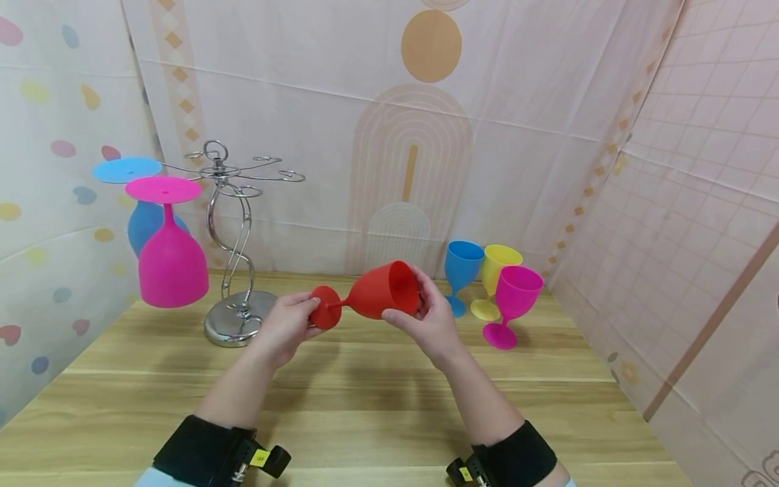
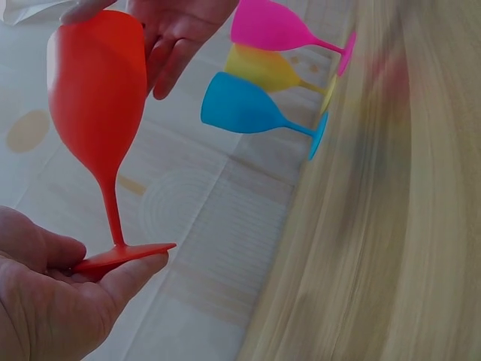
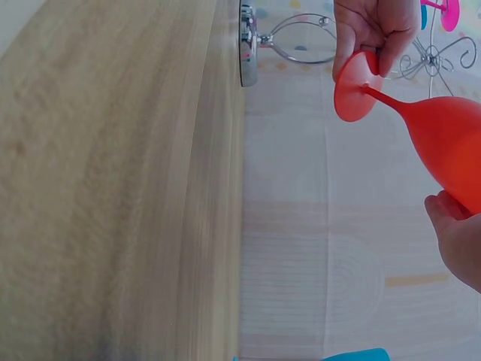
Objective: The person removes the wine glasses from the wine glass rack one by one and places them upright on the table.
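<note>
Left hand pinching red goblet foot, right hand cupping bowl, sideways, right of chrome rack, for control.

A light wooden table carries everything. A chrome glass rack stands on it; well to the rack's right stand a blue goblet, a yellow goblet and a pink goblet, clustered together.

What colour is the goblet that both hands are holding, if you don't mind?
The goblet is red all over, clearest in the head view.
</note>
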Demonstrator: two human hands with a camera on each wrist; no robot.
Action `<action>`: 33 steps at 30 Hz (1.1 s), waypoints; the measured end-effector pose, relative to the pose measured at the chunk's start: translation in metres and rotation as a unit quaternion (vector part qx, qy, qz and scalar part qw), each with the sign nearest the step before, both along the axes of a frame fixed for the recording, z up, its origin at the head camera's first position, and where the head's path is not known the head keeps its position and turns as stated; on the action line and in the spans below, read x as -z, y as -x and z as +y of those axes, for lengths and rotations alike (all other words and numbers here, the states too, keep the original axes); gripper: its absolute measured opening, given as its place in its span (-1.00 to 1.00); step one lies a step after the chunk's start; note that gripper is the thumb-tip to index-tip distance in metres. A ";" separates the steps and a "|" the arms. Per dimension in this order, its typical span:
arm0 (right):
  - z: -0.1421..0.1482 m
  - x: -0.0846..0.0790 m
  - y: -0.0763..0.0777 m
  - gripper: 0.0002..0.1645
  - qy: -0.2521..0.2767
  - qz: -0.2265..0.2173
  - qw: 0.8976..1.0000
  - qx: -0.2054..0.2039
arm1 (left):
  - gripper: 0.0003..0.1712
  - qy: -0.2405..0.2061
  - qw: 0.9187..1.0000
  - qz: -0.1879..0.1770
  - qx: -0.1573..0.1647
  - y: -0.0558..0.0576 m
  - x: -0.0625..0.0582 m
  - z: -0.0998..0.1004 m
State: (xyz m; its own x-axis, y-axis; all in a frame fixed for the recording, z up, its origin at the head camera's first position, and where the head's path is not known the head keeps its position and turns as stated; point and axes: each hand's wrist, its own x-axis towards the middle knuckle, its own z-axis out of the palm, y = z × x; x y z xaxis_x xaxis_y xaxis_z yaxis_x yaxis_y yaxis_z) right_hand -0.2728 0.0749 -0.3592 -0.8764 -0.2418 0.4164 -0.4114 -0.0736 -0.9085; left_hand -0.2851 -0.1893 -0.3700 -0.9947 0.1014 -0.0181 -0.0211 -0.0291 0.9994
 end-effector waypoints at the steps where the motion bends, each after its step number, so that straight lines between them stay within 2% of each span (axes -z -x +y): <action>1: 0.000 0.000 0.000 -0.03 0.000 0.000 1.000 0.000 | -0.48 -0.003 1.000 0.000 -0.001 0.000 0.000 0.001; 16: 0.004 -0.001 0.001 -0.14 -0.003 0.029 0.999 0.023 | -0.47 0.014 1.000 -0.007 0.005 -0.003 0.000 0.005; 24: 0.010 -0.004 0.002 -0.16 0.005 0.048 0.998 0.043 | -0.48 -0.016 1.000 0.010 0.007 -0.002 -0.004 0.004; 28: 0.013 -0.008 0.002 -0.16 0.012 0.053 0.997 0.054 | -0.45 -0.004 1.000 0.025 0.007 -0.003 -0.006 0.000; 33: 0.020 -0.015 0.001 -0.14 -0.006 0.057 0.995 0.085 | -0.40 0.045 0.998 0.052 0.008 -0.006 -0.010 -0.004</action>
State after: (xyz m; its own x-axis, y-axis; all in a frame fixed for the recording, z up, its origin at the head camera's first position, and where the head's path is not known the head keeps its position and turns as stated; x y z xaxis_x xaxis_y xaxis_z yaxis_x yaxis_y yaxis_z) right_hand -0.2739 0.0951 -0.3443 -0.8522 -0.0992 0.5138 -0.5177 0.0173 -0.8554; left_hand -0.2792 -0.1938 -0.3605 -0.9901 0.1190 0.0746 0.0823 0.0612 0.9947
